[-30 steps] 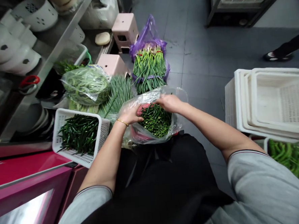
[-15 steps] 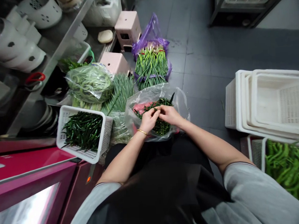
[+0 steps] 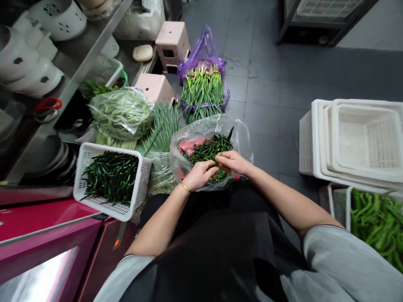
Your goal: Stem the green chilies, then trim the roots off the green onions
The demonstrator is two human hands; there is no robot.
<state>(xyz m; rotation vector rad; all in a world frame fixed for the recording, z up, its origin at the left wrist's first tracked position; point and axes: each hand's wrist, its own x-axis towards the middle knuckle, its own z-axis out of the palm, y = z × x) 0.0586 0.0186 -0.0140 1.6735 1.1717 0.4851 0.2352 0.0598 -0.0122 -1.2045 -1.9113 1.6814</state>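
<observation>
In front of my lap, a clear plastic bag (image 3: 244, 137) stands open with thin dark green chili peppers (image 3: 215, 146) and a pink-red bag (image 3: 190, 145) inside. Over its near side my left hand (image 3: 203, 173), with a gold bracelet at the wrist, is closed with thumb and fingers pressed together. Almost touching it, my right hand (image 3: 232, 162) is pinched as well. Whatever lies between the fingertips is too small and covered to make out. To the left, a white basket (image 3: 141, 184) holds long dark green chilies (image 3: 110, 177).
Bundled green stalks in a purple bag (image 3: 208, 43) lie ahead, near pink stools (image 3: 171, 36). A bagged leafy vegetable (image 3: 122, 112) is at left, beside a metal shelf. Stacked white baskets (image 3: 306, 140) and a basket of light green peppers (image 3: 385, 226) stand at right.
Both hands have come slightly nearer my body, to the near side of the bag, and the fingertips have drawn a little apart. My view has shifted slightly.
</observation>
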